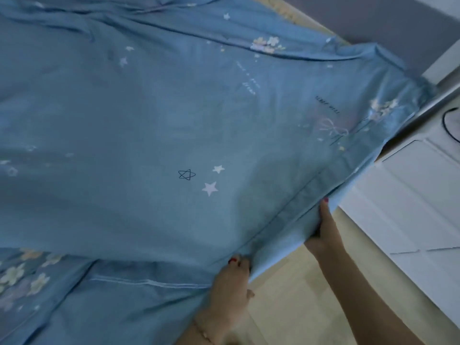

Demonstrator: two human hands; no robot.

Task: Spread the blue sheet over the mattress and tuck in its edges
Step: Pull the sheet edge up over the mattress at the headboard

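Blue sheet (149, 120): printed with white stars, pale flower clusters and small script; spread across nearly the whole view, lying over the mattress with long soft creases toward the far side and its near hem lifted off the bed at the lower right. Mattress (286, 14): almost wholly covered, only a yellowish strip showing at the far upper edge beyond the sheet. Floor (298, 307): light wood-toned, visible below the raised hem. White furniture (403, 207): panelled surface at the right, just beside the sheet's hanging edge; a dark cable loop (448, 123) lies on it near the frame edge. Left hand (231, 280): at the lower centre, fingers curled, pinching the sheet's hem; red-painted nails, a thin bracelet at the wrist. Right hand (323, 230): further along the same hem toward the right, thumb on top of the fabric and fingers apparently underneath, hidden by the cloth, so the hold reads as a pinch on the edge. The hem runs taut between the two hands.
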